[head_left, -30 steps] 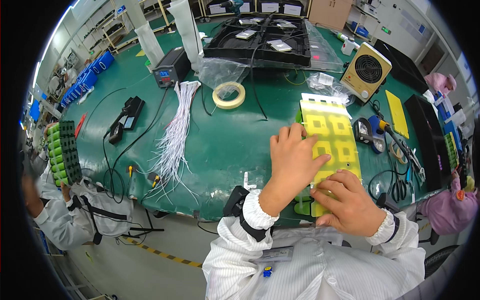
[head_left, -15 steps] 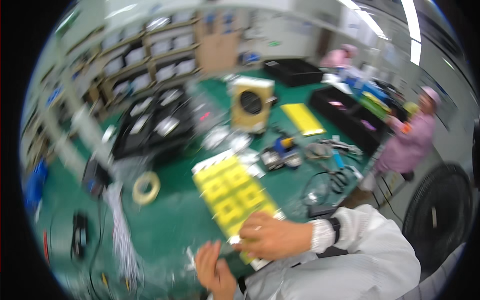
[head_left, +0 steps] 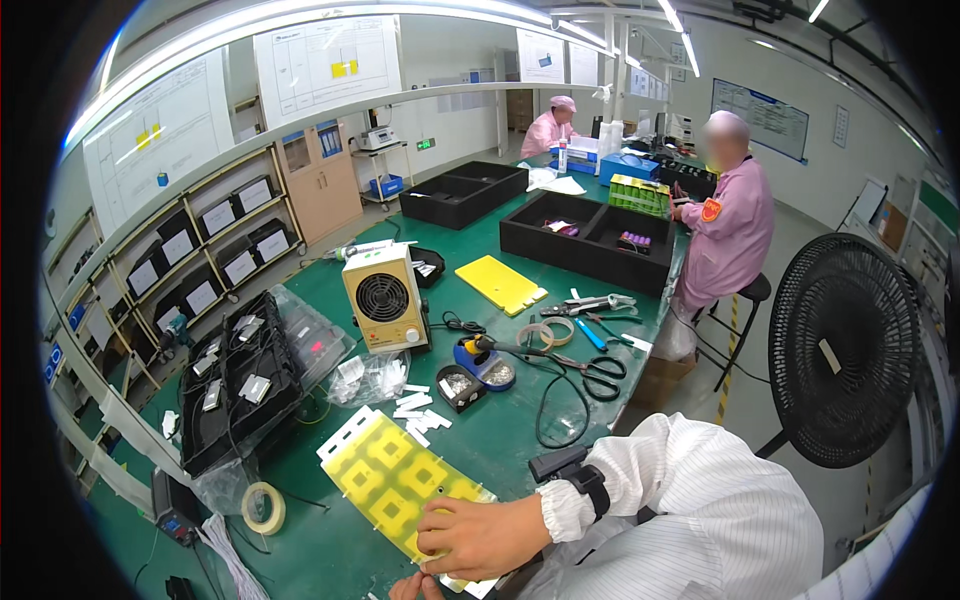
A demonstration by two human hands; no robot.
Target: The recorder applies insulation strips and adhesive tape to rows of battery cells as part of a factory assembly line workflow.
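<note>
My right hand bends over the near end of a yellow panel with square raised pads and white edge strips. Its fingers are curled and drawn together against the panel; whatever is between them is hidden. Just below, at the bottom edge of the view, the fingertips of my left hand show close to the right thumb. They look pinched together, on something I cannot make out, and the rest of that hand is out of view. Short white strips lie loose beyond the panel's far right side.
Past the panel stand a benchtop fan unit, a soldering iron in its blue holder, and scissors. A tape roll and black trays lie left. A large floor fan is at right; two people in pink work beyond.
My view has lifted and turned right, so the bench appears lower. My left hand, raised beside the panel before, now shows only its fingertips. My right hand stays at the panel's near end.
</note>
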